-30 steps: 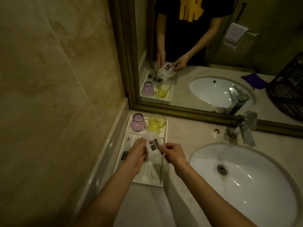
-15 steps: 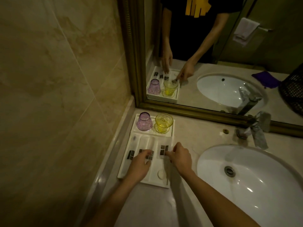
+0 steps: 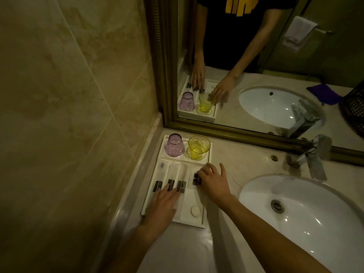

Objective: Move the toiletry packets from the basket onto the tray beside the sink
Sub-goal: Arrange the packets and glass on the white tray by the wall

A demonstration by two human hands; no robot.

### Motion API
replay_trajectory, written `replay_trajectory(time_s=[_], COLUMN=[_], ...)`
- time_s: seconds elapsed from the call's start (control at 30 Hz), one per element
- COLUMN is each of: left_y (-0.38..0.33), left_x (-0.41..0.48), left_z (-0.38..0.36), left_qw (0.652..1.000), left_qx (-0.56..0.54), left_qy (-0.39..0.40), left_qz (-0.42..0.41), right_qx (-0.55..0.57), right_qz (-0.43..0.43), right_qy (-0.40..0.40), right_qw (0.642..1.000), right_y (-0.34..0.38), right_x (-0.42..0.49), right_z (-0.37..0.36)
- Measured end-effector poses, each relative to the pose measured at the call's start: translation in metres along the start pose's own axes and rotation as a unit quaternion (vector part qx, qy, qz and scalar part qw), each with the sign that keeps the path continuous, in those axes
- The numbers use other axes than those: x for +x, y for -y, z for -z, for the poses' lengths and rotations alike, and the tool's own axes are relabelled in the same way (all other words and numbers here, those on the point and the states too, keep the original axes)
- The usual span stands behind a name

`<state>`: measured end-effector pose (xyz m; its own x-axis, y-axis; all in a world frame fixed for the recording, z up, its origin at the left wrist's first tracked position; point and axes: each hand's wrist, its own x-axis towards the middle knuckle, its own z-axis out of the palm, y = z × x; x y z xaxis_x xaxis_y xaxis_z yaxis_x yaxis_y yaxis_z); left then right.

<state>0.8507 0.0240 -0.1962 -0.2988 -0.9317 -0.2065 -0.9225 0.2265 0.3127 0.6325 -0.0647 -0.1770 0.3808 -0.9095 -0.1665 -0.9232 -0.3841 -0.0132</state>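
Note:
A white tray (image 3: 199,224) lies on the counter left of the sink (image 3: 307,215). Several clear toiletry packets with dark labels lie side by side in its slots; the rightmost packet (image 3: 194,179) sits under the fingertips of my right hand (image 3: 213,183). My left hand (image 3: 163,201) rests flat on the tray, fingers spread, touching the middle packets (image 3: 181,186). Neither hand grips anything. A dark basket (image 3: 354,109) shows only as a reflection at the mirror's right edge.
A purple glass (image 3: 174,144) and a yellow glass (image 3: 198,147) stand at the tray's back. A round soap (image 3: 195,210) lies in its front compartment. The tap (image 3: 313,154) stands behind the sink. The tiled wall is close on the left.
A second ago both hands held one packet above the tray. It now lies in the tray's right slot, and both hands rest flat on the packets.

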Motion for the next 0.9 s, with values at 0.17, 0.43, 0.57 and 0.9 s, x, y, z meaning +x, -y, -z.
replay_trajectory(time_s=[0.17,0.43,0.57,0.9], left_y=[-0.003,0.006,0.015,0.007], left_x=[0.003,-0.007,-0.011,-0.017], left_z=[-0.008,-0.004,-0.005,0.005], left_qw=[0.999,0.995,0.99,0.988], left_qx=[0.038,0.094,0.137,0.148], left_qy=[0.015,-0.033,-0.014,-0.034], left_qz=[0.004,0.012,0.026,0.034], right_qx=[0.01,0.041,0.03,0.036], right_qz=[0.006,0.11,0.116,0.111], right_qy=[0.004,-0.033,0.002,0.008], right_qw=[1.0,0.993,0.993,0.993], right_y=[-0.005,0.03,0.055,0.061], right_x=[0.001,-0.015,-0.024,-0.035], right_z=[0.002,-0.004,-0.016,-0.017])
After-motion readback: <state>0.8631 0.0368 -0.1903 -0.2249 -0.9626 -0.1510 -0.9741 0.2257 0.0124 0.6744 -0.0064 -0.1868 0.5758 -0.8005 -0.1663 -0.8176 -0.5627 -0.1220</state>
